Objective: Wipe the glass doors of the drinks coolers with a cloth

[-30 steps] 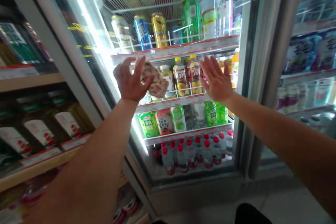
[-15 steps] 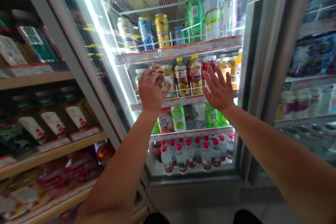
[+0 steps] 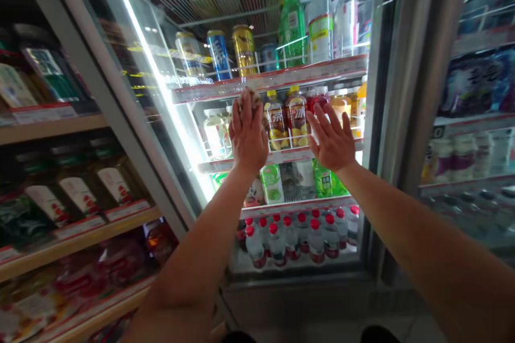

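My left hand presses a crumpled, light patterned cloth flat against the glass door of a lit drinks cooler. Its fingers point up over the cloth, and most of the cloth is hidden beneath them. To the right, my right hand has its fingers spread and its palm toward the glass, with nothing in it. Behind the glass, between the two hands, stand dark tea bottles with yellow caps.
Cans and a green bottle stand on the cooler's upper shelf. Red-capped water bottles fill the bottom. Wooden shelves with bottles lie to the left, and a metal door frame runs down the right.
My left hand has moved right and flattened over the cloth, which was bunched in its fingers before. My right hand stays almost in place. The view has shifted slightly.
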### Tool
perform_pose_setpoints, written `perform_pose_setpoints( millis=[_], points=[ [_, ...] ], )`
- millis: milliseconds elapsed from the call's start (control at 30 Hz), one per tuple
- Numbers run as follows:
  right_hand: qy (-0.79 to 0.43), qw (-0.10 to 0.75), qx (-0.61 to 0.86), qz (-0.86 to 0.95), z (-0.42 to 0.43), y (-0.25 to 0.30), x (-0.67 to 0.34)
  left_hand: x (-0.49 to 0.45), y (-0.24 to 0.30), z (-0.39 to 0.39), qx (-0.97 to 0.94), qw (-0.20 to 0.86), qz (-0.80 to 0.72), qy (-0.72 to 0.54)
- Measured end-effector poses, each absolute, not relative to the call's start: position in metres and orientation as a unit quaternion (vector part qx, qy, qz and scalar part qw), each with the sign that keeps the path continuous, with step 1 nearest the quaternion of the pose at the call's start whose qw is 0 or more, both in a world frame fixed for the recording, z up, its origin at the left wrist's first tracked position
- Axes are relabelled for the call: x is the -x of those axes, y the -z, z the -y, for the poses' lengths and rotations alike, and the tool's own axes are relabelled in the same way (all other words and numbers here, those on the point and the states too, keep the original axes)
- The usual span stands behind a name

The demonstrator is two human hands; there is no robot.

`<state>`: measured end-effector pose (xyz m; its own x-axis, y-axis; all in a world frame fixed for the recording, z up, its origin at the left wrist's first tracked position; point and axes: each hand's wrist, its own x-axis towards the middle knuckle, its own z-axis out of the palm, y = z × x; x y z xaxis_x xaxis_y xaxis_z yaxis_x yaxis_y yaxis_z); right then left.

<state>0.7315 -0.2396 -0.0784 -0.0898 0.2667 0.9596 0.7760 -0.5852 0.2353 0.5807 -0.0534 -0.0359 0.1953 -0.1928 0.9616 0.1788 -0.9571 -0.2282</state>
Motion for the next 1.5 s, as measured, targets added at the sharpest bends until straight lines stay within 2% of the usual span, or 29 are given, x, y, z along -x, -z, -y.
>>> perform_pose_setpoints(
  millis=[100,233,333,467,533,700,800,933,1167,1267,1367,1433,1500],
  points=[
    [0.613,0.204,0.648,0.403,0.240,0.078,-0.731,-0.579,0.069,0.056,0.764,0.163,-0.041,0.623],
    [0.604,0.213,0.649,0.410,0.239,0.078,-0.731,-0.573,0.111,0.056,0.793,0.228,-0.142,0.546],
    [0.613,0.206,0.647,0.405,0.239,0.078,-0.732,-0.567,0.085,0.042,0.795,0.227,-0.134,0.546],
    [0.611,0.198,0.656,0.398,0.240,0.078,-0.731,-0.561,0.044,0.028,0.767,0.159,-0.047,0.620],
    [0.593,0.204,0.668,0.401,0.241,0.078,-0.730,-0.560,0.056,0.030,0.774,0.161,-0.057,0.609],
    [0.580,0.223,0.667,0.410,0.241,0.078,-0.730,-0.555,0.103,0.037,0.809,0.242,-0.163,0.510],
    [0.582,0.223,0.666,0.411,0.240,0.079,-0.731,-0.550,0.076,0.028,0.808,0.254,-0.139,0.513],
    [0.594,0.217,0.661,0.404,0.240,0.079,-0.731,-0.550,0.045,0.018,0.776,0.235,-0.083,0.580],
    [0.570,0.235,0.669,0.416,0.242,0.079,-0.730,-0.550,0.127,0.037,0.795,0.279,-0.184,0.506],
    [0.569,0.238,0.670,0.414,0.241,0.079,-0.731,-0.548,0.103,0.030,0.800,0.279,-0.172,0.503],
    [0.570,0.235,0.671,0.412,0.241,0.080,-0.731,-0.549,0.067,0.018,0.784,0.242,-0.084,0.566],
    [0.578,0.228,0.668,0.410,0.241,0.080,-0.731,-0.549,0.067,0.016,0.770,0.218,-0.037,0.598],
    [0.583,0.225,0.666,0.408,0.242,0.080,-0.730,-0.549,0.091,0.021,0.770,0.216,-0.046,0.598]
  ],
)
